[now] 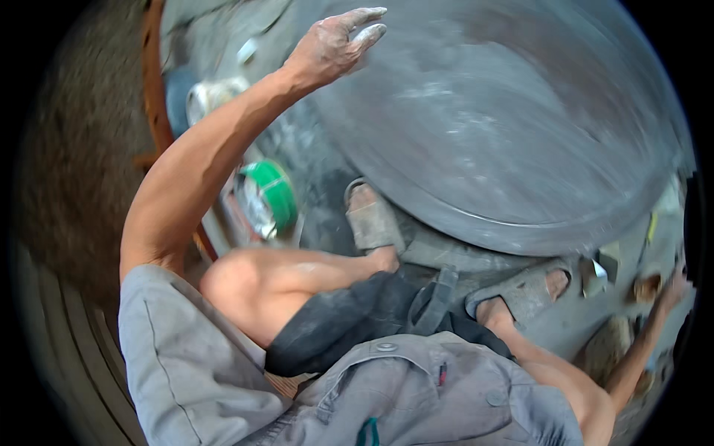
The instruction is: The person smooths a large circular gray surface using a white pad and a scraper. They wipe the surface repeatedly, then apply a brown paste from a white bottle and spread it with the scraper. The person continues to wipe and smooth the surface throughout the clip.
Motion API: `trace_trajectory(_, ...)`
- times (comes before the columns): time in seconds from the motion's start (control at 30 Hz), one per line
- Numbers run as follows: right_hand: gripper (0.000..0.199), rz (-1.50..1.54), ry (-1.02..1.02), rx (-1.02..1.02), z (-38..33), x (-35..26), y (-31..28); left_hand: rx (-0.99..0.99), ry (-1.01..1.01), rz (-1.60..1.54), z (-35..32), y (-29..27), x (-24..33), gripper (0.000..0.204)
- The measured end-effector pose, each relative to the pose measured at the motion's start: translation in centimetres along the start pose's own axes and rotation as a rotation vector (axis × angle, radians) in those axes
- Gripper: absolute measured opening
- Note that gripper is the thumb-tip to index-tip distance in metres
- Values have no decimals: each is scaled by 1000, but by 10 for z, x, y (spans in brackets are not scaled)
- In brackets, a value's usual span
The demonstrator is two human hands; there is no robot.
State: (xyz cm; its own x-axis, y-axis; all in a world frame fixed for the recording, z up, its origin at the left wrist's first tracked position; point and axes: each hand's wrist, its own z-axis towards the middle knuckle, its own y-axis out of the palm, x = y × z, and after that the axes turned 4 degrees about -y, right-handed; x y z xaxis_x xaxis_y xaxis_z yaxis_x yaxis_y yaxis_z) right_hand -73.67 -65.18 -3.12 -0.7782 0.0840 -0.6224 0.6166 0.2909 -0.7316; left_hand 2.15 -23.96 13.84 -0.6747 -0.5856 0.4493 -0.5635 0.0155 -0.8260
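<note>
A wide, round grey-brown disc (491,126) with a low rim and pale powdery smears spreads in front of me. Over its far left edge reaches my left hand (335,46), white dust on its fingers. The thumb and fingers are stretched and apart, with nothing visible between them. At the far right edge of the view is my right hand (673,286), small and blurred, beside a small brown cup-like thing (647,288). Its fingers cannot be made out, nor whether they hold anything.
A green-banded round container (271,197) and a dusty white container (216,97) stand left of the disc. My sandalled feet (374,223) are close to its near rim. Right of it lie a small shiny piece (595,276) and a blocky brownish object (606,346). An orange-brown bar (154,82) runs along the left.
</note>
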Motion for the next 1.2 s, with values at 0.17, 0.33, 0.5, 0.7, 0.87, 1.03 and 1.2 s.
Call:
trace_trajectory(0.17,43,-1,-17,-91,110,20,0,335,-523,-157,-221,11,-28,32)
trace_trajectory(0.33,48,13,2,-83,116,22,12,382,-996,-361,-351,110,-57,31)
trace_trajectory(0.5,58,256,57,-122,75,-36,28,346,-953,-329,-356,143,-101,32)
trace_trajectory(0.7,71,276,131,-50,42,-72,6,578,-557,53,-240,41,-269,34)
trace_trajectory(0.87,65,156,47,-3,2,-129,-50,714,-1066,-231,-126,-39,-379,54)
trace_trajectory(1.03,52,-85,52,-101,-19,-176,-41,974,-1448,-545,-72,-31,-476,96)
trace_trajectory(1.2,46,-238,-50,-228,-69,-213,-40,855,-1621,-486,-9,-37,-460,108)
